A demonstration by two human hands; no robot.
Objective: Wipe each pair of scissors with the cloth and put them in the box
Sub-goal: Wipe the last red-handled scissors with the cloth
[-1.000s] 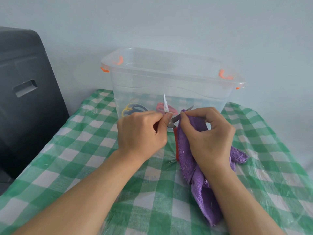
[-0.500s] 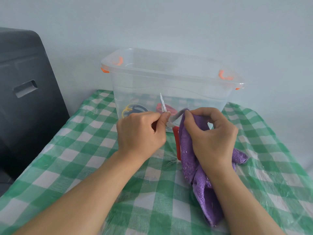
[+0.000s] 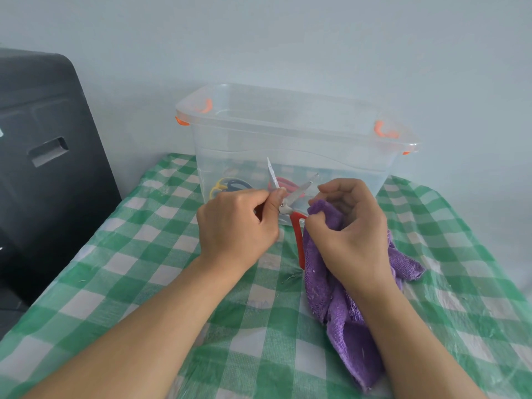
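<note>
Left hand: we see the left hand (image 3: 239, 223) raised just in front of the box, knuckles toward us, its fingers (image 3: 275, 201) curled round the red-handled scissors (image 3: 290, 210) near the pivot.
Scissors: the blades stand spread apart — one points up and a little left, the other slants up to the right; one red handle hangs down between the two hands, the other is hidden behind the left hand.
Right hand: the right hand (image 3: 349, 230) sits just beside the scissors, fingers curled, gripping the purple cloth (image 3: 349, 326) at its upper fold; the cloth's top edge lies close to the red handle, though we cannot tell if it touches the blade.
Cloth: it trails down under the right wrist onto the surface (image 3: 144, 269), which wears a green-and-white check cover.
Box: the clear box (image 3: 290, 139) with orange clips stands behind both hands, against the pale wall — through its side we make out other scissors (image 3: 230, 185) on the bottom, blue-yellow and red handles.
Left edge: a dark grey bin (image 3: 43, 156) stands beside the surface.
</note>
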